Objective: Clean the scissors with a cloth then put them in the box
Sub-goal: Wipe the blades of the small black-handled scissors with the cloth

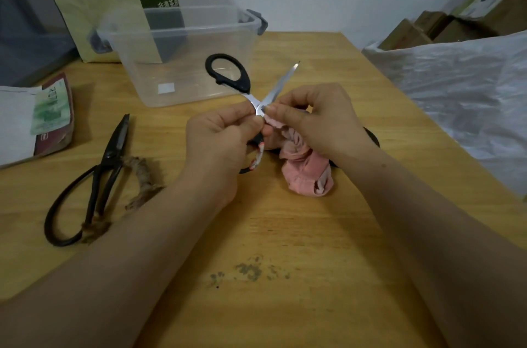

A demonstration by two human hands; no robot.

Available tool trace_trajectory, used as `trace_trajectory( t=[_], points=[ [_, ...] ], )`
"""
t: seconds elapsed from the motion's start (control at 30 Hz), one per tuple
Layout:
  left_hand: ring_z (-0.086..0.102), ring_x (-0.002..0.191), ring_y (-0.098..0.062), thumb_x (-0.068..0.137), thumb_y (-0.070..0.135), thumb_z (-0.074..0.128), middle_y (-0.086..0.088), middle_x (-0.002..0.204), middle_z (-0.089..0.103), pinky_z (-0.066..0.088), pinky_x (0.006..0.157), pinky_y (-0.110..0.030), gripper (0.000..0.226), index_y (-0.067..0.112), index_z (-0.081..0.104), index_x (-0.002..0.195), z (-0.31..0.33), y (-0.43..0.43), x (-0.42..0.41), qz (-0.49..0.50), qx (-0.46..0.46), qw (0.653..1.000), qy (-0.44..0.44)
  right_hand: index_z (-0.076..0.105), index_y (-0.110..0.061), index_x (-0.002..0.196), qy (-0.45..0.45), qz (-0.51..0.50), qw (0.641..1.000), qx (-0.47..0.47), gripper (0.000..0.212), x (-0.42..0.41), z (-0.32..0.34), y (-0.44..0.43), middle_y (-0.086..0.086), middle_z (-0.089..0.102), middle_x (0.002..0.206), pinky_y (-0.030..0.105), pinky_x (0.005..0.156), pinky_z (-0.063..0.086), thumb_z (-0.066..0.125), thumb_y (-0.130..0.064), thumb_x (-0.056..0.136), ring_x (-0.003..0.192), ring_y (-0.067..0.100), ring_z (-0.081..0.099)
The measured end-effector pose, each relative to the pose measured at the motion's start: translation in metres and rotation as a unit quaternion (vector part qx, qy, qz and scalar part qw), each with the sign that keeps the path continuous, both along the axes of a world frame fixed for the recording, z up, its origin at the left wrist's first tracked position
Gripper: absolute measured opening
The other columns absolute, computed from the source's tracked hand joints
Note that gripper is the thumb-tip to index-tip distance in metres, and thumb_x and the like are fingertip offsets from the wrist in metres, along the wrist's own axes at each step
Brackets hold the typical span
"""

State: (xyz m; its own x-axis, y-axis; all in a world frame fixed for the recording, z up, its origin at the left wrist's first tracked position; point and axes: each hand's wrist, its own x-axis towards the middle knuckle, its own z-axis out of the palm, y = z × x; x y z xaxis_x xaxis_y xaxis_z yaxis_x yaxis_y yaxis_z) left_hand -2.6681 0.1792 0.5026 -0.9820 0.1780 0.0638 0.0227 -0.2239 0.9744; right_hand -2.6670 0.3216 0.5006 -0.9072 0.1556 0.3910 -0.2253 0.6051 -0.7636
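Above table (285, 233), left hand (219, 142) grip sits below scissors (258, 106) pivot.

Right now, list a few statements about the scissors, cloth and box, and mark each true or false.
1. The scissors gripped by the left hand are spread open. True.
2. The right hand pinches a blue cloth against the blade. False: the cloth is pink.
3. The clear box has its lid on. False: its top is open.
4. On the table, left of the left hand, lie dark iron scissors. True.
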Motion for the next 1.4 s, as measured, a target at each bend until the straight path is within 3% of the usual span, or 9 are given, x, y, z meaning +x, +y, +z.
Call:
trace_trajectory(
  t=[0.07,0.23,0.43,0.63,0.87,0.97,1.1,1.27,1.4],
  points=[
    [0.060,0.051,-0.012,0.085,-0.010,0.056,-0.006,0.058,0.065,0.047,0.046,-0.018,0.019,0.004,0.069,0.085,0.001,0.001,0.000,0.010,0.023,1.000,-0.017,0.070,-0.041,0.064,-0.001,0.004,1.000,0.001,0.015,-0.001,-0.001,0.001,-0.018,0.070,0.073,0.052,0.098,0.040,0.073,-0.039,0.079,0.092,0.013,0.065],
    [0.061,0.057,-0.016,0.084,-0.010,0.058,-0.006,0.056,0.065,0.048,0.048,-0.020,0.022,0.008,0.068,0.080,0.006,-0.007,-0.008,0.042,0.084,0.995,-0.041,0.063,-0.041,0.063,-0.026,-0.009,0.999,0.046,0.020,0.000,0.003,0.007,-0.024,0.062,0.072,0.047,0.100,0.039,0.072,-0.038,0.080,0.098,0.011,0.061],
    [0.059,0.049,-0.012,0.085,-0.008,0.058,-0.005,0.056,0.065,0.045,0.043,-0.019,0.021,0.009,0.070,0.081,0.002,0.000,0.000,0.013,0.020,1.000,-0.008,0.069,-0.045,0.064,-0.001,0.002,1.000,0.004,0.015,-0.002,-0.001,-0.002,-0.017,0.071,0.076,0.051,0.098,0.041,0.071,-0.042,0.078,0.099,0.016,0.062],
    [0.062,0.058,-0.015,0.083,-0.011,0.058,-0.005,0.057,0.066,0.050,0.054,-0.023,0.022,0.009,0.068,0.080,0.006,-0.006,-0.007,0.051,0.088,0.994,-0.049,0.061,-0.042,0.064,-0.011,-0.006,0.999,0.050,0.019,0.001,0.002,0.003,-0.017,0.067,0.082,0.048,0.098,0.041,0.070,-0.041,0.081,0.103,0.020,0.059],
    [0.063,0.053,-0.012,0.084,-0.008,0.059,-0.004,0.059,0.068,0.051,0.049,-0.019,0.023,0.012,0.069,0.079,0.002,0.002,0.001,0.029,0.025,0.999,-0.021,0.066,-0.042,0.063,0.005,-0.009,0.999,0.036,0.018,0.001,0.002,-0.004,-0.013,0.070,0.071,0.050,0.096,0.042,0.070,-0.040,0.081,0.096,0.016,0.062],
    [0.061,0.057,-0.016,0.082,-0.010,0.059,-0.008,0.061,0.067,0.048,0.048,-0.019,0.021,0.008,0.070,0.080,0.004,-0.003,-0.005,0.040,0.061,0.996,-0.047,0.069,-0.036,0.076,-0.012,-0.001,0.996,0.086,0.008,0.002,0.005,0.000,-0.021,0.064,0.074,0.048,0.098,0.040,0.068,-0.039,0.083,0.097,0.014,0.061],
    [0.058,0.057,-0.019,0.083,-0.008,0.058,-0.010,0.059,0.063,0.046,0.046,-0.022,0.023,0.011,0.069,0.077,0.007,-0.010,-0.011,0.035,0.074,0.996,-0.046,0.074,-0.020,0.087,-0.022,0.001,0.992,0.128,0.020,0.004,0.007,0.003,-0.003,0.072,0.085,0.046,0.099,0.039,0.063,-0.037,0.088,0.093,0.014,0.062],
    [0.057,0.057,-0.020,0.084,-0.007,0.058,-0.010,0.059,0.062,0.046,0.047,-0.021,0.022,0.011,0.067,0.077,0.009,-0.013,-0.014,0.043,0.075,0.995,-0.040,0.070,-0.020,0.087,-0.041,-0.006,0.986,0.163,0.024,0.006,0.008,0.005,0.001,0.070,0.087,0.039,0.103,0.033,0.055,-0.039,0.092,0.094,0.015,0.059],
    [0.060,0.059,-0.019,0.084,-0.006,0.059,-0.009,0.061,0.065,0.048,0.051,-0.021,0.018,0.010,0.066,0.083,0.009,-0.014,-0.015,0.045,0.076,0.995,-0.050,0.067,-0.023,0.090,-0.055,-0.015,0.981,0.184,0.022,0.007,0.008,0.006,-0.007,0.063,0.082,0.027,0.100,0.025,0.051,-0.038,0.095,0.094,0.009,0.052]
  ],
)
